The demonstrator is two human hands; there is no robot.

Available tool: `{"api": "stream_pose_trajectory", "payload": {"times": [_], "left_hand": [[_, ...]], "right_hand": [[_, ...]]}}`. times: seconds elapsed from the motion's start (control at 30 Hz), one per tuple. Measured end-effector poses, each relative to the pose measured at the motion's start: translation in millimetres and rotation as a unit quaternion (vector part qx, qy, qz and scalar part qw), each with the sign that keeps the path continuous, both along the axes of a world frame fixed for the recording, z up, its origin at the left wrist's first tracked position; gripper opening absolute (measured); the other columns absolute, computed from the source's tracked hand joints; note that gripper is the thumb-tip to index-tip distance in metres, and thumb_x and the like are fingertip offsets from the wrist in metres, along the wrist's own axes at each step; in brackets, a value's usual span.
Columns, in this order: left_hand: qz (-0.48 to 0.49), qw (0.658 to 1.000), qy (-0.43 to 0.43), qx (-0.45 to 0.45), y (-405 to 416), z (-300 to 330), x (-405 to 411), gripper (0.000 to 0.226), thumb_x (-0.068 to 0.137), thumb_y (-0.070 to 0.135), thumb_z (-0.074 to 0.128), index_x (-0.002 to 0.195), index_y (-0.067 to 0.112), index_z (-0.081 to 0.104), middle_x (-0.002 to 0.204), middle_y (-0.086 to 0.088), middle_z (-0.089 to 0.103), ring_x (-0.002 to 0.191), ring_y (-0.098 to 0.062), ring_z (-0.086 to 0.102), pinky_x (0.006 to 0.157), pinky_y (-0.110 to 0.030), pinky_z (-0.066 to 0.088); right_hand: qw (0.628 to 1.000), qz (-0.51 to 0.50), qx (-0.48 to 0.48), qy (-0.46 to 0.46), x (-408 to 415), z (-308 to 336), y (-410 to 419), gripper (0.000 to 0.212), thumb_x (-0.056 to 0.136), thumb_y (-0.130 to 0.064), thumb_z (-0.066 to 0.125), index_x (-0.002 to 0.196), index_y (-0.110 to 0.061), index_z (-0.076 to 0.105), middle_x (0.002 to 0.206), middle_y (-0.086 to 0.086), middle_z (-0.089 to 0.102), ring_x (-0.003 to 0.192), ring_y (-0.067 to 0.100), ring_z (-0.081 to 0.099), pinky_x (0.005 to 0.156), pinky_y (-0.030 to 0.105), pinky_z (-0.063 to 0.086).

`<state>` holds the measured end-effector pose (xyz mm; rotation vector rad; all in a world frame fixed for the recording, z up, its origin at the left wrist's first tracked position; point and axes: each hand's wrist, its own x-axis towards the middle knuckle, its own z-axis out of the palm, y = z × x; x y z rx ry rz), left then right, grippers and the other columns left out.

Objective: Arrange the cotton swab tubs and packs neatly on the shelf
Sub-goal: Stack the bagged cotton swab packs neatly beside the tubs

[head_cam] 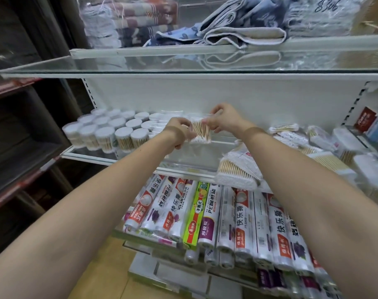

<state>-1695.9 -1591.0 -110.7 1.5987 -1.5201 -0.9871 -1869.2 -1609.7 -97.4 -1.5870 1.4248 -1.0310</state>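
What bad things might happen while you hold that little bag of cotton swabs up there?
1. Both the left hand and the right hand pinch the swab pack above the shelf, so it might slip and drop.
2. The forearms reach over a bigger pack that sticks out over the shelf's front edge; a nudge may knock it down onto the plastic wrap rolls.
3. The tubs stand packed close by; a bump could topple some.

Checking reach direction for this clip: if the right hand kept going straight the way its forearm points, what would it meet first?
Probably the white back panel of the shelf. The right hand, pinching the cotton swab pack with the left hand, points up and inward toward it; depth is unclear.
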Motion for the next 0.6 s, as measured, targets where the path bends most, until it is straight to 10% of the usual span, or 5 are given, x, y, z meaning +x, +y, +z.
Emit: {"api": "stream_pose_trajectory", "payload": {"times": [0.2,0.6], "left_hand": [[0.015,0.998,-0.024,-0.064,-4.3,-2.8,-11.5,0.023,0.079,0.019,0.081,0.093,0.020,0.063,0.078,-0.006,0.061,0.049,-0.010,0.045,0.042,-0.019,0.033],[0.016,1.000,0.023,-0.010,-4.4,-6.7,-8.7,0.042,0.078,0.030,0.085,0.109,0.012,0.063,0.105,-0.005,0.061,0.057,-0.016,0.043,0.037,-0.019,0.031]], "right_hand": [[0.999,0.013,0.039,0.001,2.9,-1.1,3.8,0.048,0.084,-0.047,0.076,0.094,-0.007,0.051,0.095,0.007,0.059,0.080,0.024,0.074,0.078,0.035,0.062],[0.991,0.021,0.033,-0.128,-0.6,-16.3,-0.2,0.023,0.101,0.002,0.047,0.084,-0.008,0.059,0.079,0.008,0.059,0.071,0.018,0.062,0.072,0.036,0.057]]}}
